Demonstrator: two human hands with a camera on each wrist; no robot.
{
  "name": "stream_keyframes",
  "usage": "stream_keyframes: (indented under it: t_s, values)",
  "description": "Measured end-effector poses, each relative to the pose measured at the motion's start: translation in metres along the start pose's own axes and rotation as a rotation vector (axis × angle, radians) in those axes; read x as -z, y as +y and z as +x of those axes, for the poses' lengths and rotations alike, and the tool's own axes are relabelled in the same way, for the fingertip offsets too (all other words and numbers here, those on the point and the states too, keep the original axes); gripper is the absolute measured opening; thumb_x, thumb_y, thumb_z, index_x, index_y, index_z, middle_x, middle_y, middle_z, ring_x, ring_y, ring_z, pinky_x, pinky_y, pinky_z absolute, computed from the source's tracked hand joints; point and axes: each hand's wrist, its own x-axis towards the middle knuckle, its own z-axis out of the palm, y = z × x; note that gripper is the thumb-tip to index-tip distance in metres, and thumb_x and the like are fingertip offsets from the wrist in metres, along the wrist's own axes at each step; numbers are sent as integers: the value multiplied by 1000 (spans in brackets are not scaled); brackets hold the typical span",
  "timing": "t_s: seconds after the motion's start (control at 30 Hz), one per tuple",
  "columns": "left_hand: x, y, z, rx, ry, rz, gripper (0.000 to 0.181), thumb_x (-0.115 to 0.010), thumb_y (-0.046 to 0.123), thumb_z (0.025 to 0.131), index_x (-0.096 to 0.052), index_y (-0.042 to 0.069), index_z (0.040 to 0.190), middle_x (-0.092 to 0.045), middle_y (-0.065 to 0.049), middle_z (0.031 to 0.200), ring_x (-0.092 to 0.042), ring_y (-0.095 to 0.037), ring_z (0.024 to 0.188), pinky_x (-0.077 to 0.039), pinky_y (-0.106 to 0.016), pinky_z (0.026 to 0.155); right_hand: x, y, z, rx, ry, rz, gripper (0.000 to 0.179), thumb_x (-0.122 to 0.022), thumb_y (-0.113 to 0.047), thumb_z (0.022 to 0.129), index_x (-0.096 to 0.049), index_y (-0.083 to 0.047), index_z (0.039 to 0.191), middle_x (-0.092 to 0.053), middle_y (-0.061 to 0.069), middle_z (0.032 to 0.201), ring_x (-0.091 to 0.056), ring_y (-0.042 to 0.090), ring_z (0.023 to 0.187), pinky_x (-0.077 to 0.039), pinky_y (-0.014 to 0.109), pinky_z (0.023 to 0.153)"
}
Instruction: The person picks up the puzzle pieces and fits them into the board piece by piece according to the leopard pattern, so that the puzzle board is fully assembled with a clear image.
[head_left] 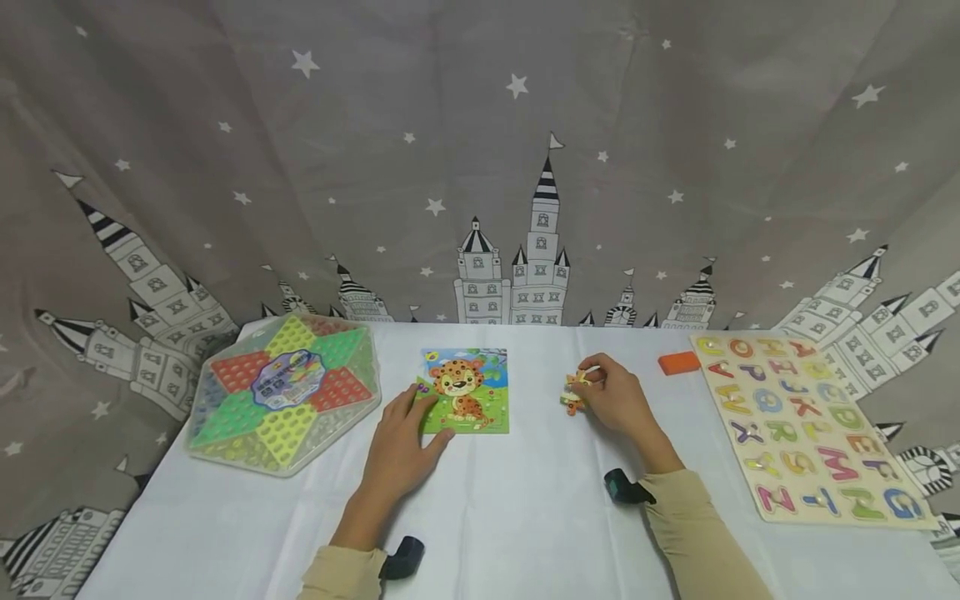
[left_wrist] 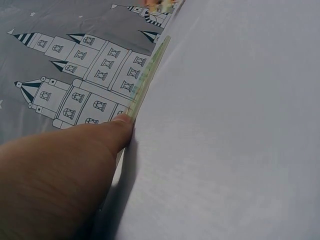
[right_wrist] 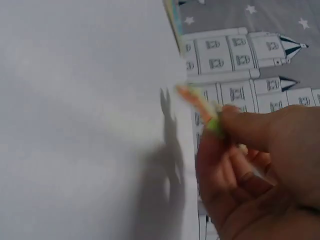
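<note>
A small square jigsaw puzzle [head_left: 459, 387] with a spotted leopard cub on green grass lies near the middle of the table. My left hand [head_left: 399, 446] rests at its lower left corner, fingers along the left side and thumb by the bottom edge. In the left wrist view the thumb [left_wrist: 120, 122] touches the board's rim. A green bit with purple marks [head_left: 422, 387] shows by the left fingertips. Right of the puzzle, my right hand [head_left: 615, 400] pinches an orange and green jigsaw piece [head_left: 574, 403] between thumb and fingers; the right wrist view shows it raised, casting a shadow.
At the left lies an eight-sided Chinese checkers box [head_left: 281, 396]. An orange block [head_left: 678, 362] sits at the back right, beside a wooden alphabet board [head_left: 813, 433]. Behind the white tablecloth [head_left: 517, 517] hangs a grey castle-print curtain [head_left: 375, 167].
</note>
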Motion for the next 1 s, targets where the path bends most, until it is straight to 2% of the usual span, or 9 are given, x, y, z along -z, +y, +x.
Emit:
stream_keyframes:
  t_s: [0.1, 0.23, 0.33, 0.5, 0.73, 1.0]
  values:
    - [0, -3, -1, 0, 11, 13, 62, -72, 41, 93, -55, 12, 145, -34, -19, 164, -31, -41, 151, -31, -62, 121, -11, -19, 4, 43, -12, 89, 32, -75, -22, 93, -64, -12, 121, -72, 12, 109, -68, 21, 89, -51, 24, 66]
    - [0, -5, -2, -5, 33, 16, 61, -73, 40, 92, -56, 12, 144, -35, -18, 164, -32, -41, 151, -32, -63, 120, -32, -50, 10, 118, -52, 175, 33, -78, -24, 91, -68, -14, 121, -73, 10, 112, -71, 21, 92, -54, 26, 69]
    - [-2, -6, -1, -14, 26, 4, 62, -72, 41, 92, -55, 12, 144, -34, -18, 164, -31, -41, 151, -32, -63, 121, -50, -71, 15, 172, -78, 193, 31, -79, -25, 90, -70, -16, 118, -75, 8, 111, -72, 18, 89, -54, 27, 69]
    - [-3, -6, 1, -22, 23, -7, 63, -72, 43, 92, -55, 12, 144, -34, -18, 164, -31, -41, 151, -32, -62, 121, -76, -95, 25, 251, -139, 157, 30, -79, -27, 90, -71, -18, 117, -76, 4, 107, -69, 12, 83, -55, 27, 70]
    - [-2, -3, 2, -26, 30, 11, 63, -72, 44, 92, -55, 13, 145, -34, -17, 164, -32, -39, 151, -32, -60, 122, -95, -105, 36, 275, -174, 104, 30, -79, -30, 90, -71, -18, 116, -76, 1, 105, -64, 10, 79, -53, 25, 69]
    - [0, -3, 0, -18, 22, 1, 63, -71, 43, 93, -55, 12, 145, -34, -17, 164, -32, -39, 151, -33, -60, 121, -103, -109, 40, 264, -202, 24, 31, -79, -27, 90, -72, -13, 117, -74, 3, 105, -63, 12, 84, -55, 29, 77]
